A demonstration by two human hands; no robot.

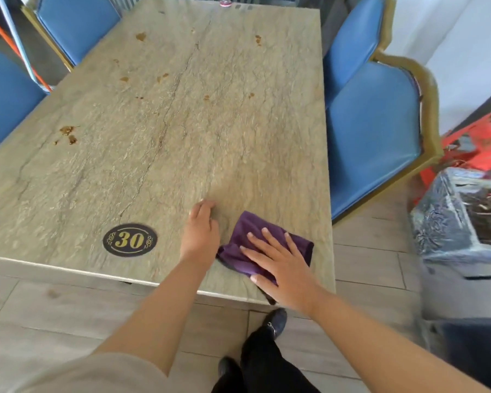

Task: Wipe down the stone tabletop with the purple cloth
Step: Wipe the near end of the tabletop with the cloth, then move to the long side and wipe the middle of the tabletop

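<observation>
The stone tabletop (167, 131) is beige with dark veins and carries several brown stains, the largest near its left edge (67, 133). A purple cloth (245, 231) lies crumpled near the table's near right corner. My right hand (278, 265) presses flat on the cloth with its fingers spread. My left hand (200, 231) rests on the bare stone just left of the cloth, fingers curled down, holding nothing.
A black oval plaque with a gold "30" (129, 240) is fixed near the front edge. Blue padded chairs (372, 131) stand along both long sides. A dark bin (462, 219) and a red object (482, 140) sit on the floor at right.
</observation>
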